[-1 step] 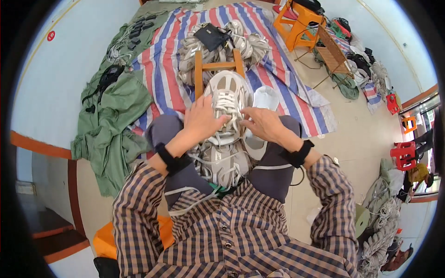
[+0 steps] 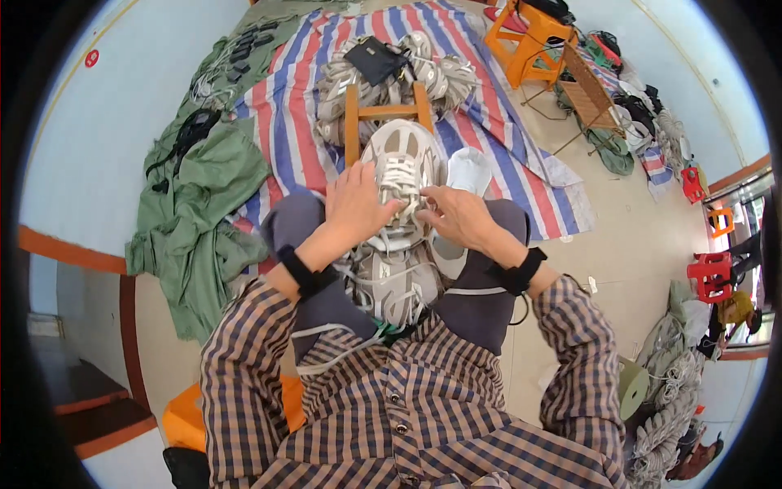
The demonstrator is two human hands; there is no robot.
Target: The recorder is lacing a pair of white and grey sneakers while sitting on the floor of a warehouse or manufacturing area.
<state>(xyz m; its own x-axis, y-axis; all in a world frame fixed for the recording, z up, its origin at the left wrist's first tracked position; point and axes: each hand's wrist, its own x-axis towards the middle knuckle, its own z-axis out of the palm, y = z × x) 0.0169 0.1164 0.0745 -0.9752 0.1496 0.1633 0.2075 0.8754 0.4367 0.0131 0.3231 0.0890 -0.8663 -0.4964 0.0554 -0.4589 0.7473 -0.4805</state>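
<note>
A beige-and-white sneaker (image 2: 401, 151) stands between my knees, toe pointing away from me, with white laces (image 2: 397, 175) threaded across its tongue. My left hand (image 2: 353, 205) grips its left side, fingers laid along the upper and thumb over the lower laces. On the other side my right hand (image 2: 463, 217) has its fingers curled, with thumb and forefinger at the shoelace by the eyelets. Nearer my lap lies another sneaker (image 2: 395, 281) with loose laces. A white insole-shaped piece (image 2: 469, 171) is beside the right hand.
A wooden frame (image 2: 352, 122) stands just beyond the sneaker. Behind it, more sneakers (image 2: 332, 90) and a black pouch (image 2: 375, 61) lie on a striped sheet (image 2: 281, 155). Green cloth (image 2: 204, 187) is bunched at left. An orange stool (image 2: 521, 45) and a folding rack (image 2: 593, 90) stand at the right.
The whole view has shifted very slightly. Both hands stay at the sneaker, with the right thumb and forefinger a touch closer to the laces.
</note>
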